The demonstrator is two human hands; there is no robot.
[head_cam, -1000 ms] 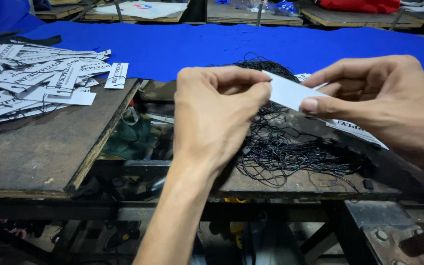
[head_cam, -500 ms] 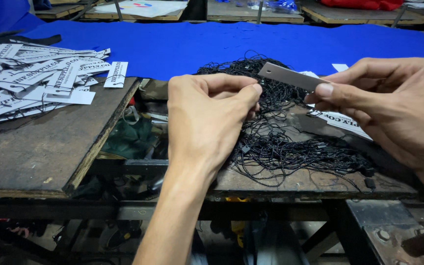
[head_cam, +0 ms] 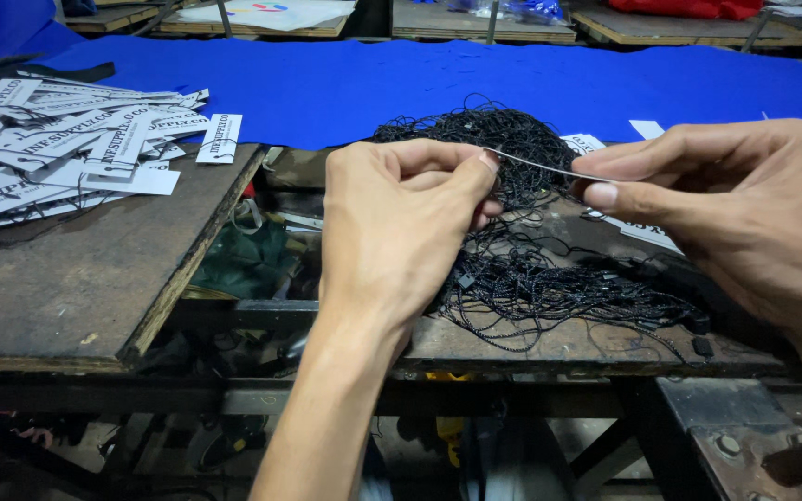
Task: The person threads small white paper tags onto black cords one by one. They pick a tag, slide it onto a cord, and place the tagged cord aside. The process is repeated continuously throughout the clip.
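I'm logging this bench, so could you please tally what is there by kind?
Hands: 2, left hand and right hand, pinching one tag edge-on
Tangle of black strings: 1
Pile of white tags: 1, too overlapped to count
Blue cloth: 1
Total: 6

thin white paper tag (head_cam: 549,168), seen edge-on; matt black cord tangle (head_cam: 549,269); worn, scuffed wooden tabletop (head_cam: 58,288); smooth matt blue cloth (head_cam: 420,79); printed white paper tags (head_cam: 76,148).

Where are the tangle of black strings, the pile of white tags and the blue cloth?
tangle of black strings (head_cam: 549,278), head view, on the lower middle of the heap.
pile of white tags (head_cam: 58,153), head view, on the centre of the spread.
blue cloth (head_cam: 327,83), head view, on a bare stretch.
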